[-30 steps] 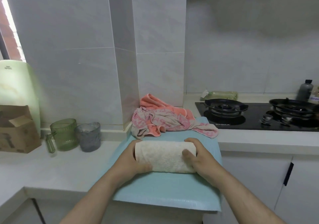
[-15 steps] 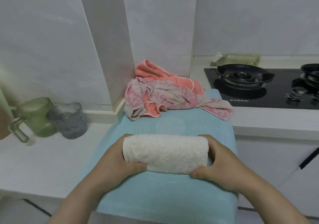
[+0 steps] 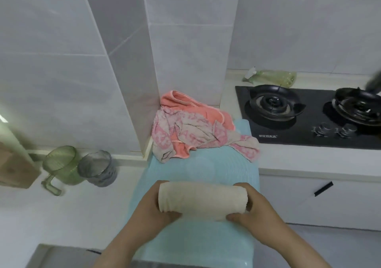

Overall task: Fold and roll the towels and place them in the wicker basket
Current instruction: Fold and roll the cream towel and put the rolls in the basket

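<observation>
Lying crosswise, the rolled cream towel (image 3: 203, 200) is gripped endwise between left hand (image 3: 153, 210) and right hand (image 3: 255, 212).

Rolled towel (image 3: 203, 200): lay crosswise on mat (image 3: 185, 245), near end.
Loose towels (image 3: 191, 129): heaped behind, on mat's far end.
Cups (image 3: 97, 167): stood left of mat, perhaps touching.
Hob (image 3: 309, 131): sat right, further back.

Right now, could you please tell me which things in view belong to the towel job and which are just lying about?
Job: rolled cream towel, held at its ends by the left hand and right hand; crumpled pink and coral towels behind it; light blue mat underneath.
Lying about: green plastic jug; grey tumbler; black gas hob; green spray bottle; brown cardboard box.
</observation>
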The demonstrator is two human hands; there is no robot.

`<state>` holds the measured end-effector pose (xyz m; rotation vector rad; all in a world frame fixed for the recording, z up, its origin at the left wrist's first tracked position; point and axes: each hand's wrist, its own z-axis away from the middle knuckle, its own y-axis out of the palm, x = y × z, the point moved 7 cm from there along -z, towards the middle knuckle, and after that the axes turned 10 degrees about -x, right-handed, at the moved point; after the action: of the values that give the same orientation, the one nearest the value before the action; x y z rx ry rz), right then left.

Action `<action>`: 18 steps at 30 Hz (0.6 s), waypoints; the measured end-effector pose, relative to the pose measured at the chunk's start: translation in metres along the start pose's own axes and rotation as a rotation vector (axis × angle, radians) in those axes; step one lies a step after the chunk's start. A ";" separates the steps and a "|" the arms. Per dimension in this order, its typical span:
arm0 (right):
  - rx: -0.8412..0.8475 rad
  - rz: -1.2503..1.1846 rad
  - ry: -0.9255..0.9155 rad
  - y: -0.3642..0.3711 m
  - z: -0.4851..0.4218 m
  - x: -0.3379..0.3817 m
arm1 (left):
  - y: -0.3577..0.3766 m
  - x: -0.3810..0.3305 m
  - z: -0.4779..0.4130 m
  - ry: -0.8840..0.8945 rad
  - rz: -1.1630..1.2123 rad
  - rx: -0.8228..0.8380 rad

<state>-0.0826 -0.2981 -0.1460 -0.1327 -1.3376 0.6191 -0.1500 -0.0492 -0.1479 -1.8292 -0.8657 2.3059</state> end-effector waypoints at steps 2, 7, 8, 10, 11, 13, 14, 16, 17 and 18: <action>0.005 -0.068 0.026 -0.015 0.008 0.022 | -0.011 -0.024 -0.003 -0.021 0.086 0.039; -0.045 -0.240 0.042 -0.070 0.035 0.067 | -0.007 -0.089 -0.011 -0.016 0.221 0.243; -0.053 -0.263 0.037 -0.083 0.042 0.072 | -0.001 -0.103 -0.012 -0.008 0.244 0.275; -0.088 -0.297 0.027 -0.114 0.056 0.080 | 0.016 -0.131 -0.013 0.016 0.304 0.314; -0.113 -0.310 0.021 -0.130 0.063 0.082 | 0.026 -0.146 -0.015 0.041 0.344 0.325; -0.169 -0.332 0.013 -0.166 0.078 0.083 | 0.052 -0.181 -0.012 0.099 0.408 0.387; -0.203 -0.342 0.005 -0.184 0.085 0.081 | 0.065 -0.200 -0.009 0.133 0.420 0.427; -0.278 -0.358 -0.021 -0.221 0.100 0.077 | 0.094 -0.233 -0.005 0.191 0.422 0.500; -0.325 -0.366 -0.034 -0.240 0.108 0.074 | 0.110 -0.250 -0.001 0.215 0.411 0.531; -0.377 -0.375 -0.046 -0.260 0.115 0.069 | 0.126 -0.267 0.003 0.237 0.403 0.552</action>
<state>-0.0944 -0.5101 0.0556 -0.1680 -1.4664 0.0513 -0.0408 -0.2610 0.0269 -2.0641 0.1810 2.1439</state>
